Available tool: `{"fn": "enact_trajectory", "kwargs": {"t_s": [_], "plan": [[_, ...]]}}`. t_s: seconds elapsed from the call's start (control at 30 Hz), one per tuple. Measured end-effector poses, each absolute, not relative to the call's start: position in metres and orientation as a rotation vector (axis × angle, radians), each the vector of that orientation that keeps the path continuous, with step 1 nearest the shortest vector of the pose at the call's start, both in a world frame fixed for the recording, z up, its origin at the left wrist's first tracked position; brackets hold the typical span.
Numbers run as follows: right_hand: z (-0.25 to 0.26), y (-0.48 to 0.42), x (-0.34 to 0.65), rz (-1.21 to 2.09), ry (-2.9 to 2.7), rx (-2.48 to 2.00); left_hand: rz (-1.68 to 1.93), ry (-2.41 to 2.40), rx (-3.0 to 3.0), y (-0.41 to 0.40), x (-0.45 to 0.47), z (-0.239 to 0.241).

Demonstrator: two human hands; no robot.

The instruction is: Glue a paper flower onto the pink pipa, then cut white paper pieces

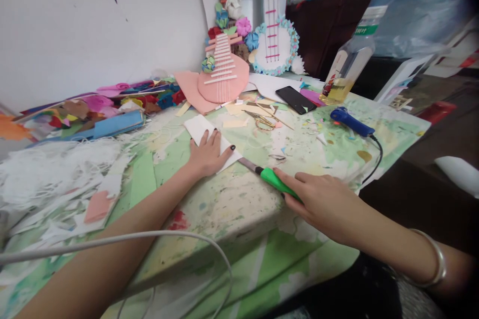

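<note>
A folded piece of white paper (pixel 198 127) lies on the table in front of me. Pressed flat on it is my left hand (pixel 207 155), fingers spread and thumb toward its right edge. My right hand (pixel 310 194) is closed around the green handle of a knife (pixel 275 179). The knife's narrow metal blade (pixel 250 164) points left and meets the paper's lower right corner; its tip is hidden at the paper. Beyond the paper lie gold-handled scissors (pixel 264 120) among paper scraps.
Paper instruments, one pink (pixel 224 77) and one white and blue (pixel 275 50), stand by the wall. A black phone (pixel 295 99), a bottle (pixel 348 65) and a blue corded tool (pixel 352 122) are to the right. Shredded paper (pixel 48 174) covers the left. A white cable (pixel 149 234) loops in front.
</note>
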State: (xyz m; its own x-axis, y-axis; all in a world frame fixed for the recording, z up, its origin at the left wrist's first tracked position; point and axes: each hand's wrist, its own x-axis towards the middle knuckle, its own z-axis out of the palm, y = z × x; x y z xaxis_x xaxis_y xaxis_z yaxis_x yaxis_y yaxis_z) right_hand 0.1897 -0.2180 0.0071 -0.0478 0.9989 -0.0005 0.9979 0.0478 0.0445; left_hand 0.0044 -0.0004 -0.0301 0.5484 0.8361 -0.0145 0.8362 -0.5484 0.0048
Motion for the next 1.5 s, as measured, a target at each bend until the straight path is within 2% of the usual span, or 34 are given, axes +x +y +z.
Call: {"fn": "enact_trajectory", "kwargs": {"t_s": [0.73,1.2,1.5], "plan": [[0.007,-0.181,0.182,-0.036,2.445,2.095,-0.007,1.485,2.793,-0.004,0.005,-0.030],[0.014,-0.190,0.200,-0.086,2.437,2.079,-0.036,1.480,2.796,-0.005,0.005,-0.028],[0.008,-0.178,0.189,0.048,2.499,2.069,-0.057,1.481,2.820,-0.004,0.005,-0.030]]}}
